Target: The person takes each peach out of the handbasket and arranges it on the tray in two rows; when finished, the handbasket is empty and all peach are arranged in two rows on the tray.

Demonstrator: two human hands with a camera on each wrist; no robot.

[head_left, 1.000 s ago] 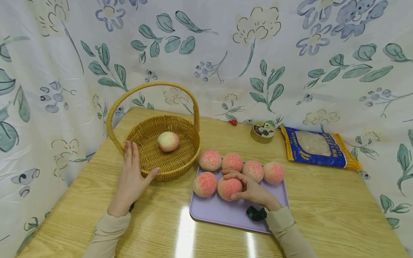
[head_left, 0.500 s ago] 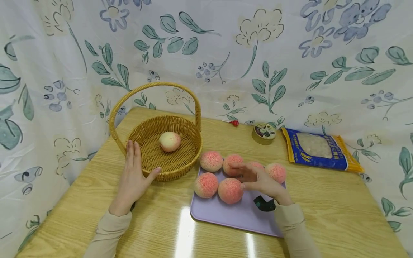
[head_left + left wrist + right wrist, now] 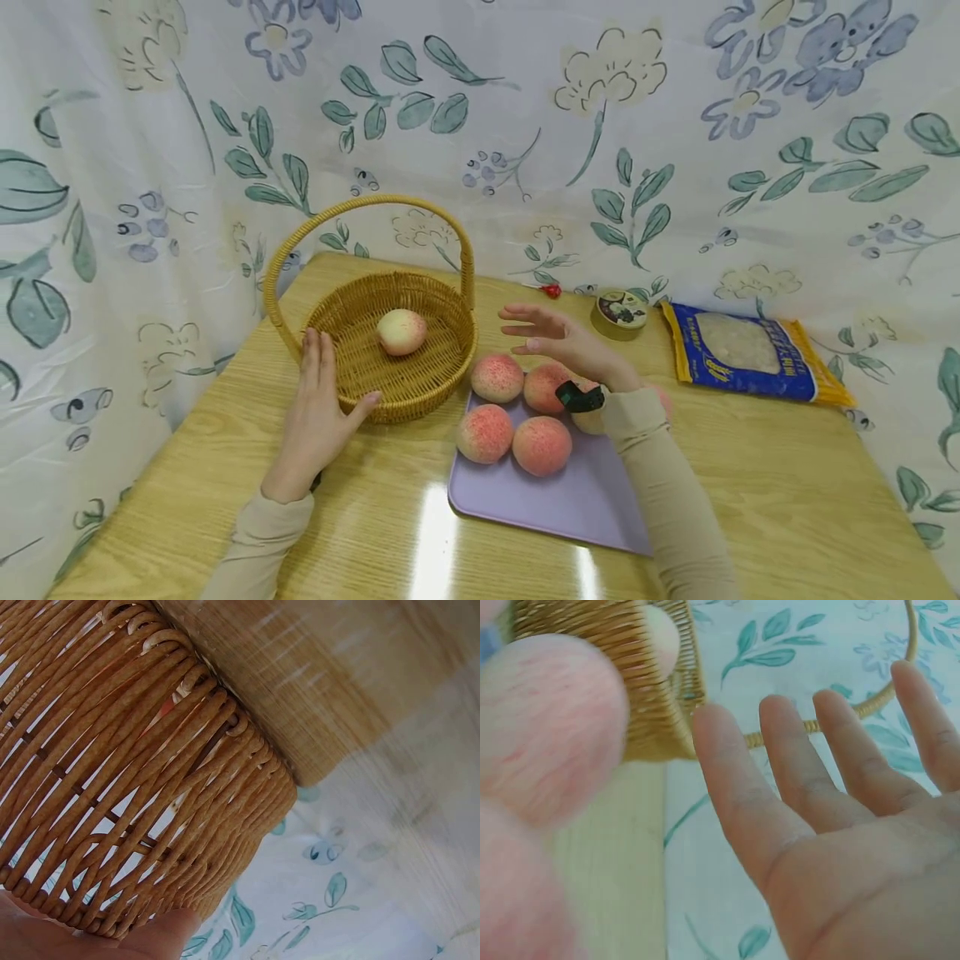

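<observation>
My left hand [image 3: 311,421] rests against the near left side of a round wicker basket [image 3: 397,408] with a tall arched handle, its fingers straight and the thumb along the near rim. In the left wrist view that hand's fingertips [image 3: 169,930] lie at the rim of the woven wall. One pale peach [image 3: 402,332] with a pink blush lies in the basket. Above the back row of peaches, to the right of the basket, hovers my right hand [image 3: 558,342], palm toward the basket and nothing held. Several pink peaches [image 3: 542,446] sit on a lilac tray [image 3: 540,508]; my right forearm partly covers some.
Behind the tray, a small round tin [image 3: 620,312] stands on the wooden table [image 3: 375,508]. A blue and yellow packet [image 3: 750,354] lies at the back right. A small red item [image 3: 552,291] is near the floral curtain [image 3: 510,108] behind the table.
My right hand has let go of the front-row peach and risen up and back, over the far row. My left hand stays at the basket. The whole view has shifted slightly.
</observation>
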